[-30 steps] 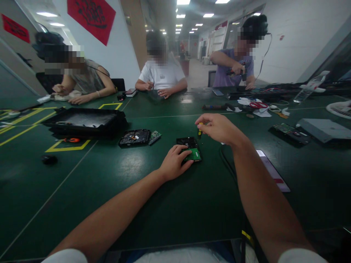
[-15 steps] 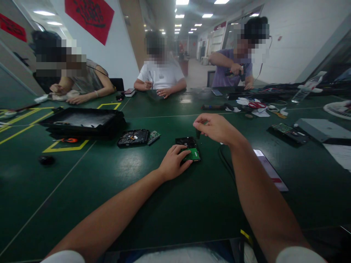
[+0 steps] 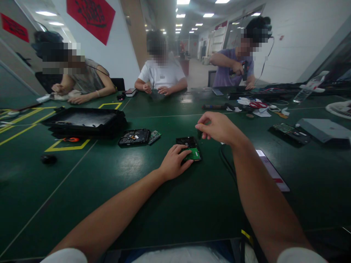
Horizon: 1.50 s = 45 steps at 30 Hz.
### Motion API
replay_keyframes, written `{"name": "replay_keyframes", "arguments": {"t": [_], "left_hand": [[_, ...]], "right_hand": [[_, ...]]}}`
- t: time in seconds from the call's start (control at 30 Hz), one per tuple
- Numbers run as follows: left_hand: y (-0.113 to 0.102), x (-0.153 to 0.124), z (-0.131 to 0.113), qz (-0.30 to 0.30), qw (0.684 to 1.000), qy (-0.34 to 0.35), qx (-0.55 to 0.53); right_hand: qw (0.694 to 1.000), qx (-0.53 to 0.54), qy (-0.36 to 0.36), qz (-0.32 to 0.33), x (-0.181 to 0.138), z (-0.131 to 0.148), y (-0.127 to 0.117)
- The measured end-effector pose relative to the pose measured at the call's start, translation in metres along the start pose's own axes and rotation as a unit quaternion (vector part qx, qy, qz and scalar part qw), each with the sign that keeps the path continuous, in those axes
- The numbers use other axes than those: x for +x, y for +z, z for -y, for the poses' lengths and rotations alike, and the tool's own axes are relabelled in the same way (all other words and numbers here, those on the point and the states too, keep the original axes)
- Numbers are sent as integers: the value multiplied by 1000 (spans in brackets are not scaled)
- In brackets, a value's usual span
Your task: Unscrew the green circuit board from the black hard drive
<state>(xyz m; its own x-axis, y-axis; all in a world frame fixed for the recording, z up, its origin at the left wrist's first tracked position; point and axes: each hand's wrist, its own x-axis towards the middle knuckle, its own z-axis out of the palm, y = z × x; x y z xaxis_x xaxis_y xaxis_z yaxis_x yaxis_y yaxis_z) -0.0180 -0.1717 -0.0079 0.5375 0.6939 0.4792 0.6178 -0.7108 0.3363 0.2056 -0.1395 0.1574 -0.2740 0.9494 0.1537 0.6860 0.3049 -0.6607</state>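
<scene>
A hard drive [image 3: 186, 141] with a green circuit board [image 3: 195, 155] lies in front of me on the green table. My left hand [image 3: 175, 161] rests across it, fingers over the board and thumb along the near edge, holding it in place. Just beyond its right side, my right hand [image 3: 212, 126] is raised slightly with thumb and fingers pinched together. A small dark screwdriver-like tool [image 3: 199, 135] points down from that pinch; the fingers hide its upper part, and its tip is too small to make out.
An opened hard drive [image 3: 134, 137] and a loose circuit board [image 3: 155, 137] lie left, near a stack of black trays [image 3: 85, 118]. On the right are a phone [image 3: 272, 170], a cable [image 3: 227, 160], another drive [image 3: 290, 133] and a grey box [image 3: 323, 130]. Several people sit opposite.
My right hand has shifted very slightly, its lower fingers now curled in beside the dark tool. The left hand and the hard drive stay put.
</scene>
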Motion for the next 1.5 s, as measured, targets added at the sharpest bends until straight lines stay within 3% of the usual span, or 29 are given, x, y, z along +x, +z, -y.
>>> {"name": "replay_keyframes", "arguments": {"t": [0.33, 0.6, 0.8, 1.0, 1.5], "left_hand": [[0, 1, -3, 1, 1000, 2, 4], [1, 0, 0, 1, 1000, -1, 4], [0, 0, -1, 0, 1000, -1, 0], [0, 0, -1, 3, 1000, -2, 2], [1, -1, 0, -5, 1000, 1, 9]], "right_hand": [[998, -26, -50, -2, 3, -2, -1], [999, -23, -2, -30, 2, -3, -1], [999, 33, -18, -2, 3, -5, 1], [999, 12, -41, 10, 5, -7, 0], [999, -6, -21, -23, 6, -10, -1]]}}
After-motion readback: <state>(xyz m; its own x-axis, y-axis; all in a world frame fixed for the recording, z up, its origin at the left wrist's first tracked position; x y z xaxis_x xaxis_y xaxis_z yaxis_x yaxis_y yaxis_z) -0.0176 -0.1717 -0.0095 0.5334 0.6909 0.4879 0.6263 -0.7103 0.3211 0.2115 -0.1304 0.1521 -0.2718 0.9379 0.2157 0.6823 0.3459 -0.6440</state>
